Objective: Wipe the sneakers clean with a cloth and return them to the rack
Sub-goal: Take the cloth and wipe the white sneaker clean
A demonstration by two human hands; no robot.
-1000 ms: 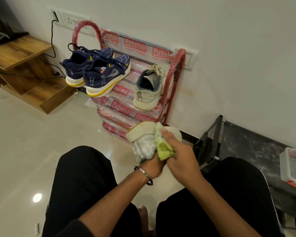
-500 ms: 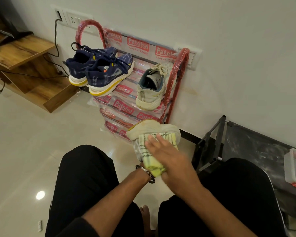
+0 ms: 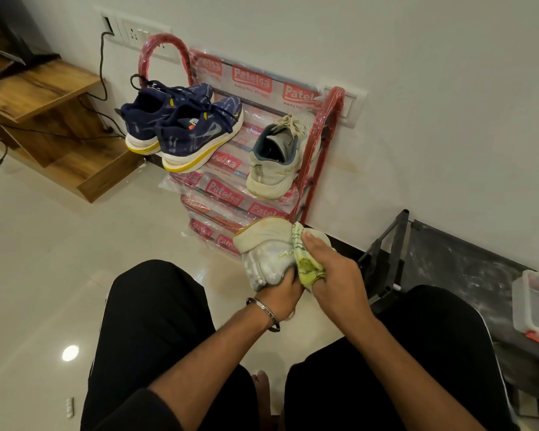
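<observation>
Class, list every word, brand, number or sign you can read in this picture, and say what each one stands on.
"Patelsa": red labels on the plastic wrap of the red shoe rack, repeated on every tier.
"Regd No. 4016662": small print under a top label; the digits are blurred and uncertain.
Bracelet on the left wrist: engraved, too small to read.
Navy sneakers: a logo mark only, no readable words.

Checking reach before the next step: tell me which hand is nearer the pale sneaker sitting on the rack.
Right. The right hand, gripping the cloth, sits below the pale sneaker on the rack and slightly to its right. The left hand, holding the other pale sneaker, is lower still.
</observation>
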